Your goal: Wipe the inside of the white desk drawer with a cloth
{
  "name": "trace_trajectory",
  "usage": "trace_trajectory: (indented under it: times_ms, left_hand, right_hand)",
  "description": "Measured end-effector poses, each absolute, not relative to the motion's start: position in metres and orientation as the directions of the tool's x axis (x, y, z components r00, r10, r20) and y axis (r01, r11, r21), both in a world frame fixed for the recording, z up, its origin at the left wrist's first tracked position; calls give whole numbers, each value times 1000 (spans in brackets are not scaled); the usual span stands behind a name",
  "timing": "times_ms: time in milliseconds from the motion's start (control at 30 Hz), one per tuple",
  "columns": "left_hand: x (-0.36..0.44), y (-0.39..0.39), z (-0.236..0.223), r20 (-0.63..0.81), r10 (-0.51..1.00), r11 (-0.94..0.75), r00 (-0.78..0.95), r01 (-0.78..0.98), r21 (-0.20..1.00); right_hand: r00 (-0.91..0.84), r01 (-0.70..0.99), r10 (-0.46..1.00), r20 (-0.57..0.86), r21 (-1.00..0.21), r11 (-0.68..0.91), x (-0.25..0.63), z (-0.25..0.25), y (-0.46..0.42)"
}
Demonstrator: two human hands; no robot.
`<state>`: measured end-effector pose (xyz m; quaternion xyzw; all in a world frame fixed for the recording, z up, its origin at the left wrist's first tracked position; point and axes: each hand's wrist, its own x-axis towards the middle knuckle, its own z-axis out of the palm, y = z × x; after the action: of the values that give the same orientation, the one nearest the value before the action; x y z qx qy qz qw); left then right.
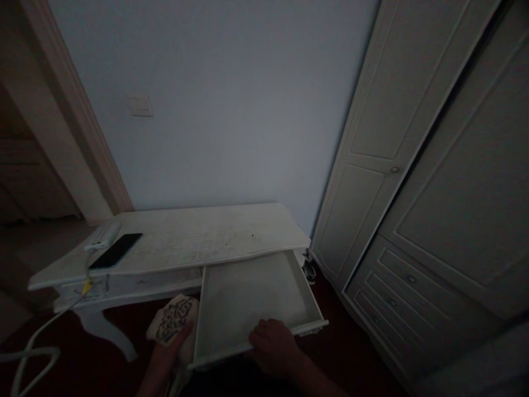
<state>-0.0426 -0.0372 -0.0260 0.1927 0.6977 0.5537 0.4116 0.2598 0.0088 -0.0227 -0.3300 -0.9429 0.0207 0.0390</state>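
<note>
A white drawer (256, 292) is seen pulled out from beneath the right-hand part of a white table (223, 223), its pale inner base exposed to view. The drawer's front panel is grasped by the right hand (273, 343), whose fingers are curled over the upper edge near its middle. A cream cloth (176, 317) with a dark pattern is clutched in the left hand (181, 339), just beside the drawer's left side; whether that side is touched by the cloth cannot be told. On the table's left end a dark-screened phone (117, 251) is laid flat, with a white device (103, 235) placed beside it. A pale cable (45, 326), marked with a yellow piece (86, 286), is hung at that end. Small dark specks and worn patches are noted on the tabletop. The table is set against a pale wall (231, 110), on which a switch (140, 106) is mounted. A shoe (309, 272) is partly hidden behind the drawer, near a panelled wardrobe (372, 182) fitted with round knobs. The dark red floor (334, 358) is dimly lit.
</note>
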Motion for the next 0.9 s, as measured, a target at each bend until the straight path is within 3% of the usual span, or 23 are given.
trace_trajectory:
  times_ms: [100,233,433,600,800,900]
  left_hand:
    - [-36,6,-21,-218,719,229,-660,-72,971]
    - [-37,47,-9,-227,701,254,-676,-62,965]
    - [-56,-1,-22,-206,800,263,-564,21,965]
    - [-62,-49,-33,-183,784,278,-593,73,958]
    - [-49,13,-19,-48,798,123,-601,85,989]
    - [-46,41,-15,-86,807,117,-584,16,993]
  right_hand:
    - [-770,630,633,81,-61,774,259,-27,10]
    - [-759,642,645,87,-62,764,257,-28,8]
    - [-747,655,657,103,-61,753,255,-28,6]
    - [-738,663,668,98,-79,744,253,-23,4]
    - [-732,670,677,73,-102,735,253,-24,4]
    - [-729,675,682,62,-103,731,254,-24,4]
